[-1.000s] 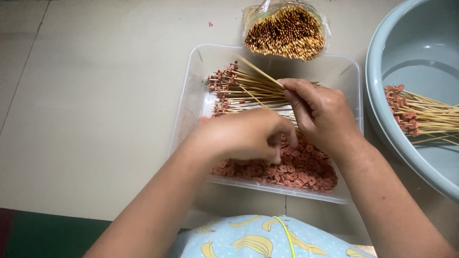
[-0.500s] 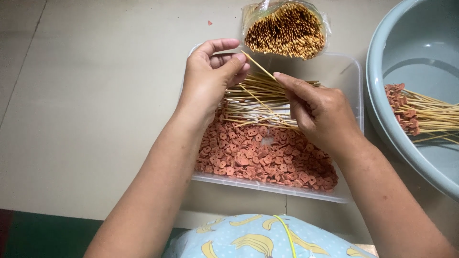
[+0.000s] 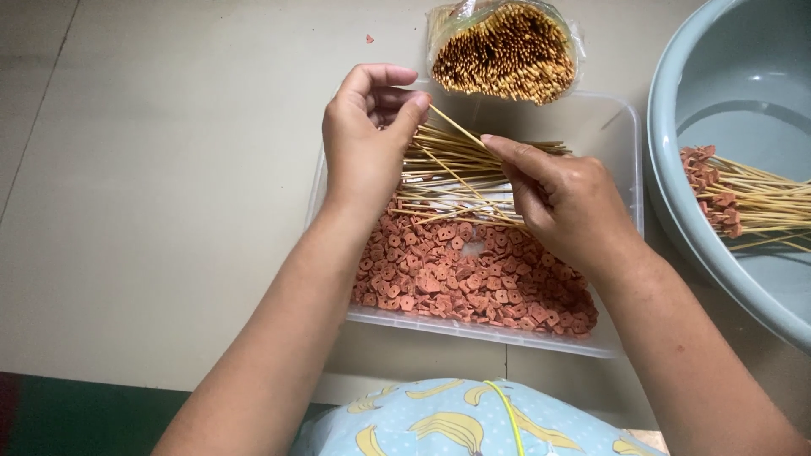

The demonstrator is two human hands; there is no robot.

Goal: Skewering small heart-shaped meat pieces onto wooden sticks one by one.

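**One skewer, pinched at both ends, slants across the tray**

A person's left hand [image 3: 365,139] closes thumb and forefinger on the upper tip of a bamboo skewer [image 3: 460,133], while the right hand [image 3: 562,203] grips its lower stretch. The stick's long axis runs diagonally, upper left to lower right, above the clear plastic tray [image 3: 621,127] of skewers and small reddish meat pieces [image 3: 460,274]. The pieces lie just below both hands, nearer the right.

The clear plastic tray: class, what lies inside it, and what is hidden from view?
Inside the clear plastic tray lie small reddish meat pieces and a pile of bamboo skewers. The left hand and right hand cover part of the skewers, hiding whatever lies beneath.
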